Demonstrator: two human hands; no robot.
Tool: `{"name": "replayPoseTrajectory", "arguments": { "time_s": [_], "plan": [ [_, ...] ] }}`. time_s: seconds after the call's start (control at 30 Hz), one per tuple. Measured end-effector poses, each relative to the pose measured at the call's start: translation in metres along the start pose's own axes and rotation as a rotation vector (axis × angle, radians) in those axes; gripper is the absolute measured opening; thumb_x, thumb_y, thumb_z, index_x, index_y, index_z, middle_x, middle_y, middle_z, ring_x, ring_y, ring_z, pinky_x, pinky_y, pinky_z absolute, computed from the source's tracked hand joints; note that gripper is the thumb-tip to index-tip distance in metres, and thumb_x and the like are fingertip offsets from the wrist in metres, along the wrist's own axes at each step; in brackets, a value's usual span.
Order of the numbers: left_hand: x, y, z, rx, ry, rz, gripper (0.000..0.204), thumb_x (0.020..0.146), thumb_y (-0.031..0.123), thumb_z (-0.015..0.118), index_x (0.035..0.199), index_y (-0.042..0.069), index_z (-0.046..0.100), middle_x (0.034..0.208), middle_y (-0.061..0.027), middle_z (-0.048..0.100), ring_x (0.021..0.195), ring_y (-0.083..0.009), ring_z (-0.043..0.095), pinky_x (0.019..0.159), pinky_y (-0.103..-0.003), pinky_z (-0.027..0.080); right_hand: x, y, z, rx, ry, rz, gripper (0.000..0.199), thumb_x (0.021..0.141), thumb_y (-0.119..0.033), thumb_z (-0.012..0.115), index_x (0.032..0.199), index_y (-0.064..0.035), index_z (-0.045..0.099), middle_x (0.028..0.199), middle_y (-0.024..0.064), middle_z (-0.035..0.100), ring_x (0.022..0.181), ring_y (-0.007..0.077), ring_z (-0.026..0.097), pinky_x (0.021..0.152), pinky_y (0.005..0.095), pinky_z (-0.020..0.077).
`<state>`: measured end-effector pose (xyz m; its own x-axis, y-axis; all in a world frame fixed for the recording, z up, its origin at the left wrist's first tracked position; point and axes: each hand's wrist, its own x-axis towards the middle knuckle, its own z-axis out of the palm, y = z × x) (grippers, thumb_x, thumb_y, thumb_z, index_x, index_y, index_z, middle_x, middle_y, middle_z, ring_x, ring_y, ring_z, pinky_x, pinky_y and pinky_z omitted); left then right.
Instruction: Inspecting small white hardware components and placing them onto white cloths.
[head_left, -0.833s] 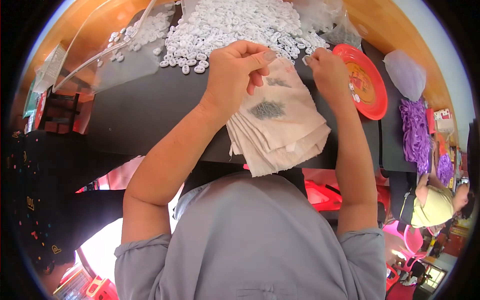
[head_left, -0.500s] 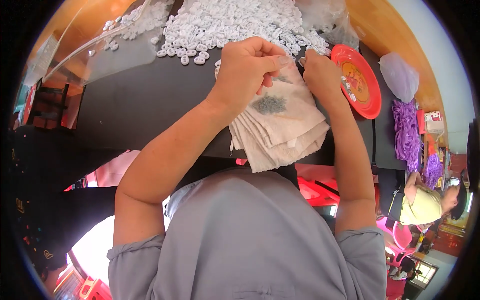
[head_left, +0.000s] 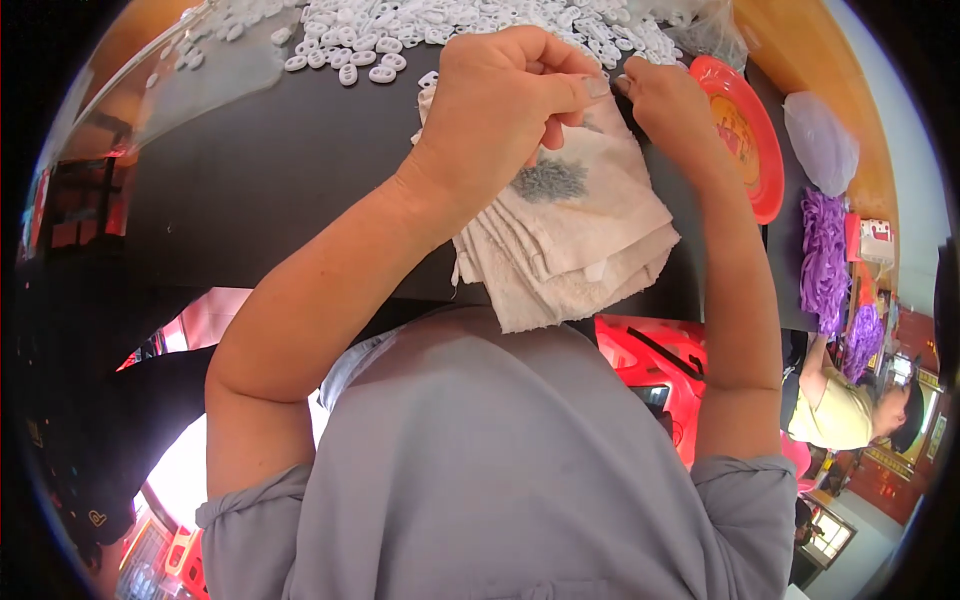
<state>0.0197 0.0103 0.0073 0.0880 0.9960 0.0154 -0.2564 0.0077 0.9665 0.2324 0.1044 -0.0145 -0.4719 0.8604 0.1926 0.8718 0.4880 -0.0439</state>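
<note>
A folded beige cloth point(head_left: 610, 215) lies on the dark table, with a heap of tiny grey pieces point(head_left: 552, 180) on top, too small to identify. Over its far left part is my left hand point(head_left: 500, 105), closed with thumb and forefinger together; whatever they pinch is too small to make out. Past the cloth's far right corner, my right hand point(head_left: 670, 110) also has its fingers pressed together, and what they hold is hidden. Beyond both hands spreads a large pile of white oval plastic pieces point(head_left: 440, 20), each with two holes.
A red plate point(head_left: 768, 150) sits right of my right hand, partly covered by it. Clear plastic sheeting point(head_left: 215, 85) with white pieces is at the far left. Purple strips point(head_left: 822, 250) and a whitish plastic bag point(head_left: 822, 140) lie right. A person in yellow point(head_left: 835, 410) is farther right.
The view has shifted, so the pile sits higher in the picture. My right hand is slightly farther from my left. The white pieces on the plate are now hidden behind my right arm.
</note>
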Motion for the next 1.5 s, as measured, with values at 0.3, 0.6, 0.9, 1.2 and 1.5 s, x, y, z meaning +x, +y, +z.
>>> {"name": "replayPoseTrajectory", "arguments": {
  "time_s": [0.3,0.6,0.9,1.2,1.5],
  "plan": [
    [-0.001,0.003,0.001,-0.009,-0.018,-0.026,0.013,0.085,0.007,0.064,0.092,-0.003,0.067,0.068,-0.0039,0.061,0.052,-0.006,0.052,0.043,-0.02,0.038,0.006,-0.003,-0.008,-0.047,-0.116,-0.01,0.018,0.086,-0.02,0.055,0.086,-0.0023,0.059,0.081,0.0224,0.063,0.082,0.0426,0.059,0.068,0.0506,0.0448],
    [-0.001,-0.003,-0.002,0.032,-0.039,0.067,0.016,0.077,-0.001,0.064,0.092,-0.001,0.067,0.07,-0.0005,0.059,0.057,-0.005,0.05,0.051,-0.021,0.041,-0.019,-0.025,-0.049,1.153,-0.277,0.202,0.026,0.092,-0.024,0.061,0.073,-0.007,0.055,0.06,-0.0046,0.047,0.054,0.0066,0.049,0.049,0.0214,0.0317],
    [0.0,-0.007,0.006,0.169,-0.164,0.327,0.017,0.075,-0.004,0.068,0.092,0.0,0.067,0.07,0.0018,0.056,0.061,-0.0045,0.049,0.057,-0.021,0.043,-0.035,-0.041,-0.056,1.453,-0.328,0.164,0.02,0.092,-0.02,0.062,0.087,-0.0007,0.062,0.061,-0.0011,0.05,0.053,0.0089,0.052,0.046,0.0215,0.0326],
    [-0.005,-0.01,0.004,0.233,-0.158,0.51,0.019,0.072,-0.009,0.069,0.089,-0.002,0.064,0.071,-0.0021,0.06,0.064,-0.0064,0.057,0.058,-0.022,0.049,-0.042,-0.048,-0.054,1.654,-0.352,0.145,0.02,0.091,-0.017,0.062,0.09,0.0024,0.062,0.061,0.0003,0.048,0.052,0.0109,0.05,0.046,0.0215,0.0332],
    [-0.008,0.015,-0.005,0.175,0.016,0.44,0.017,0.075,-0.005,0.072,0.09,-0.001,0.065,0.074,-0.0017,0.062,0.064,-0.0064,0.057,0.058,-0.02,0.047,-0.035,-0.07,-0.036,1.651,0.046,0.243,0.017,0.091,-0.017,0.063,0.089,-0.0005,0.063,0.061,-0.0002,0.048,0.053,0.0113,0.051,0.048,0.0214,0.0338]
  ]
}}
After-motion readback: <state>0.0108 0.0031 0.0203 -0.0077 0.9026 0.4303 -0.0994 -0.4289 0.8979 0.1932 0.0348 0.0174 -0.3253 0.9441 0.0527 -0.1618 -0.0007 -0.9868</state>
